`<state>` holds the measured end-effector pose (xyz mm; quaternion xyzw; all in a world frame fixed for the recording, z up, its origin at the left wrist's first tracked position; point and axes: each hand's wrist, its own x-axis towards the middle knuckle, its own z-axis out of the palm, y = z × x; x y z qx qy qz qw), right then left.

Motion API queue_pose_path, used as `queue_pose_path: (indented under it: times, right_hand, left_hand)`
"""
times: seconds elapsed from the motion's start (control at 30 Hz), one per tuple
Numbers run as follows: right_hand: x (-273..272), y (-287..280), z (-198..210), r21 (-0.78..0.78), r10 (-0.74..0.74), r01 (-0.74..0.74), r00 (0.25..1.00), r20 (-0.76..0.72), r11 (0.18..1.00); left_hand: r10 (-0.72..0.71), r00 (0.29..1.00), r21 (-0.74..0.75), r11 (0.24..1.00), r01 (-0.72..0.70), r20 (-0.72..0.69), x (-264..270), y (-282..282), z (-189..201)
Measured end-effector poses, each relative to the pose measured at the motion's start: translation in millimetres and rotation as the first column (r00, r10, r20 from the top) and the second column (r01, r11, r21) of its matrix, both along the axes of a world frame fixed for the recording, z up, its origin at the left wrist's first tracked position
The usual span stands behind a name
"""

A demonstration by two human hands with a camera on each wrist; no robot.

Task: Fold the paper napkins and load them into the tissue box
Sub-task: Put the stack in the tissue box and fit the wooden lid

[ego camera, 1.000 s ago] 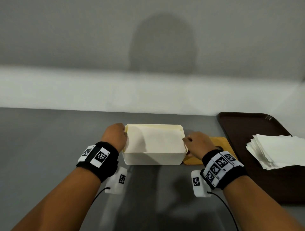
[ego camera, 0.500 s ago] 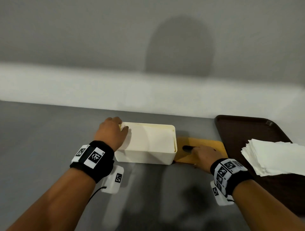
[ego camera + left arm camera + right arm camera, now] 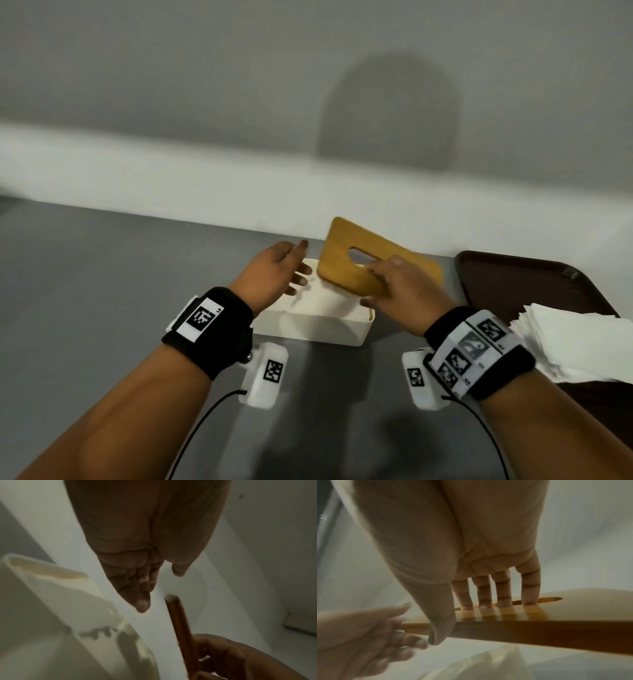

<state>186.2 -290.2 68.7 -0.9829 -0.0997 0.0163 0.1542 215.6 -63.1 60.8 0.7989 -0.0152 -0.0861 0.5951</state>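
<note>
Right hand: right hand (image 3: 404, 291) grips one wooden lid (image 3: 376, 263), fingers (image 3: 530, 585) through its oval slot, thumb at the near edge; lid tilted above the box.
Left hand: left hand (image 3: 274, 274) loose, fingers spread, holding nothing, just beside the lid's left edge, above the box's left end.
Tissue box: one white tissue box (image 3: 315, 329) on the grey table (image 3: 102, 308), uncovered, white napkins (image 3: 325, 301) inside.
Spare napkins: one stack (image 3: 575, 342) on one brown tray (image 3: 513, 284), at the table's right.
Room: bare table left of and before the box; wall close behind.
</note>
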Motion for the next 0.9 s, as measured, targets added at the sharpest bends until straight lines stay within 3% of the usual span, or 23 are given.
queue_pose_path:
  times: [0.1,0.23,0.37,0.43,0.57,0.63,0.7,0.77,0.9]
  right_hand:
    - [-3,36,-3,-0.077,0.075,-0.074,0.997,0.006,0.994]
    - [3,43,-7,0.029,0.036,-0.035,0.999,-0.036,0.999]
    - [7,13,-5,0.121,-0.287,0.281,0.957,0.033,0.952]
    - [11,3,-9,0.125,-0.417,0.421,0.907,-0.06,0.898]
    - [19,6,-28,0.327,-0.444,0.53,0.843,-0.304,0.783]
    - [19,15,-34,0.375,-0.448,0.53,0.846,-0.287,0.761]
    - [18,22,-35,0.403,-0.458,0.525,0.851,-0.258,0.749]
    - [17,27,-35,0.408,-0.469,0.522,0.853,-0.23,0.749]
    - [18,26,-35,0.364,-0.501,0.523,0.85,-0.162,0.771]
  left_hand:
    - [0.027,0.996,-0.163,0.986,-0.04,-0.082,0,-3,-3]
    - [0.075,0.991,-0.283,0.954,-0.103,-0.11,5,11,-10]
    - [0.11,0.987,-0.322,0.936,-0.143,-0.117,10,31,-16]
    - [0.118,0.985,-0.337,0.929,-0.155,-0.128,11,39,-20]
    - [0.098,0.982,-0.342,0.928,-0.15,-0.165,11,48,-30]
    - [0.133,0.981,-0.229,0.96,-0.164,-0.143,12,48,-35]
    - [0.167,0.986,0.109,0.98,-0.168,0.018,14,50,-40]
    - [0.12,0.979,0.407,0.896,-0.178,0.164,17,53,-43]
    - [0.081,0.984,0.561,0.813,-0.158,0.159,23,58,-53]
